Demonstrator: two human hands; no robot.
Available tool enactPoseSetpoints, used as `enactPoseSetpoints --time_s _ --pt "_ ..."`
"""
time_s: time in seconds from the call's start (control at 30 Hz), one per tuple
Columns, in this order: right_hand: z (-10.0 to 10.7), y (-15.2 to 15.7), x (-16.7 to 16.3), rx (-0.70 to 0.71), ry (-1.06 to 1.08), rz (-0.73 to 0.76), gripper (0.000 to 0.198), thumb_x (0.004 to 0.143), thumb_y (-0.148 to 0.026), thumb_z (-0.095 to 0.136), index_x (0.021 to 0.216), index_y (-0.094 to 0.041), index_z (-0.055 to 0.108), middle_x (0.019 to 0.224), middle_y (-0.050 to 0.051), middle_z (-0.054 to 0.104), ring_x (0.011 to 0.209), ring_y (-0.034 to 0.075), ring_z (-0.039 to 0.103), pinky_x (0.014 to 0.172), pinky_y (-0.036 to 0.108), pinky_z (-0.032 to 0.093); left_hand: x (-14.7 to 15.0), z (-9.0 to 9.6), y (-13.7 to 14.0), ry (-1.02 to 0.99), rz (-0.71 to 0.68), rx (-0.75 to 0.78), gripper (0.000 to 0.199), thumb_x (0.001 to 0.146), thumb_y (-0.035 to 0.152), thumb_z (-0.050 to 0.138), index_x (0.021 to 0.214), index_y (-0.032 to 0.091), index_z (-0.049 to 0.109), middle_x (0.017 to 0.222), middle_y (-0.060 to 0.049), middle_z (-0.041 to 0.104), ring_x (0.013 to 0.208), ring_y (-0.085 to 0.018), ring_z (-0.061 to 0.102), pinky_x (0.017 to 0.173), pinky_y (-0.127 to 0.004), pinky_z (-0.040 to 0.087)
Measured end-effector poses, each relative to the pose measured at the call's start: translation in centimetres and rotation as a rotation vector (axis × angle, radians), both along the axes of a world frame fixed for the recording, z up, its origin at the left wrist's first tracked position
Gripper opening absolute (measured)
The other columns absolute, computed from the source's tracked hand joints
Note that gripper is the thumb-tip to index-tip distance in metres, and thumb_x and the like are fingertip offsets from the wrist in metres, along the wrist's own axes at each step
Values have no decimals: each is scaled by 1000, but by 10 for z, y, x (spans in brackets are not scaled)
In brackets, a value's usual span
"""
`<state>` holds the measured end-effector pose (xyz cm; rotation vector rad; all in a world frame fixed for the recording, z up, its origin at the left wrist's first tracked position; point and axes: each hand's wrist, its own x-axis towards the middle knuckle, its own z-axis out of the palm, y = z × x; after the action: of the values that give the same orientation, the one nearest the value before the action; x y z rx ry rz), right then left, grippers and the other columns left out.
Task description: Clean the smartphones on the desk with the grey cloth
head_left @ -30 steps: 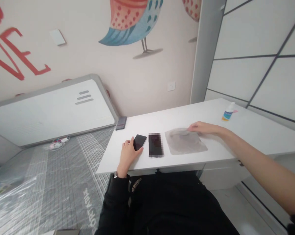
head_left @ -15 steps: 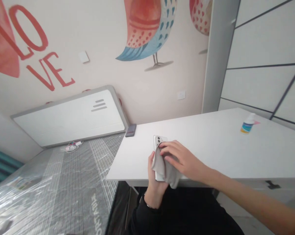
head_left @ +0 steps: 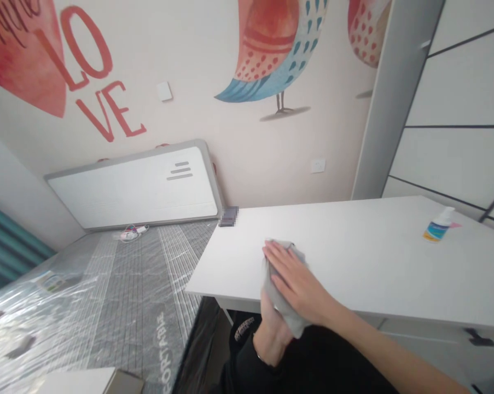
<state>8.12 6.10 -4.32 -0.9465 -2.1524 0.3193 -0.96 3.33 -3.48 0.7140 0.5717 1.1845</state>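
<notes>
My left hand [head_left: 271, 328] holds up a phone above the near edge of the white desk [head_left: 353, 262]; the phone is almost wholly hidden by a grey cloth [head_left: 285, 314] and my other hand. My right hand [head_left: 296, 282] lies flat over the cloth with fingers stretched, pressing it against the phone. The cloth hangs down below my right palm. My black sleeve shows at the left wrist.
A small spray bottle [head_left: 437, 225] stands on the desk's far right. A small dark object [head_left: 228, 216] lies at the desk's back left corner. Left of the desk is a plastic-wrapped mattress [head_left: 107, 306] with a white headboard [head_left: 135, 186].
My left hand has lifted a phone off the desk and my right hand has brought the cloth onto it; since half a second ago the right hand slid up, covering the phone's camera end.
</notes>
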Motion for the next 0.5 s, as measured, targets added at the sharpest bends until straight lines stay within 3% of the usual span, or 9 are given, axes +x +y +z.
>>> enactPoseSetpoints --time_s 0.07,0.13,0.2,0.3,0.33,0.4,0.5 --pt "3 3 1 35 10 -83 73 108 -34 37 168 -44 -4 177 1 18 161 36 23 128 73 26 12 -5 -2 -154 111 15 57 95 52 46 145 32 62 164 -3 50 156 -28 40 127 -46 38" --pt "6 2 -1 73 -5 -123 73 109 -33 37 169 -33 -4 177 6 16 162 34 21 129 68 27 21 -6 -4 -215 282 93 59 99 52 35 149 32 58 164 0 49 157 -23 38 129 -41 34" --pt "9 -2 -4 82 -74 -74 72 109 -34 38 170 -24 1 177 8 17 163 32 19 130 61 29 23 -4 -4 -202 367 136 65 102 53 21 149 30 59 163 3 51 159 -17 34 126 -32 34" --pt "15 0 -7 39 -109 -101 65 109 -40 39 169 -21 23 174 11 28 161 31 25 129 59 30 14 5 -1 -113 199 77 68 104 48 18 133 19 72 147 -8 66 150 -24 48 111 -36 52" --pt "17 3 -7 24 -76 -179 63 109 -40 37 168 -19 27 173 14 29 161 32 27 129 60 29 10 9 1 -102 113 26 64 104 45 23 137 16 70 148 -8 66 148 -26 52 115 -38 48" --pt "18 7 -9 36 -43 -248 64 109 -37 34 167 -10 27 173 20 26 161 34 24 130 61 26 6 16 5 -164 124 -20 56 104 40 31 145 22 65 157 -5 58 151 -26 47 122 -40 43" --pt "20 16 -11 64 -57 -123 66 109 -40 36 169 -14 21 175 14 22 163 29 21 131 54 29 8 20 9 -253 398 44 59 105 46 25 161 36 41 171 5 37 161 -20 27 128 -34 32"
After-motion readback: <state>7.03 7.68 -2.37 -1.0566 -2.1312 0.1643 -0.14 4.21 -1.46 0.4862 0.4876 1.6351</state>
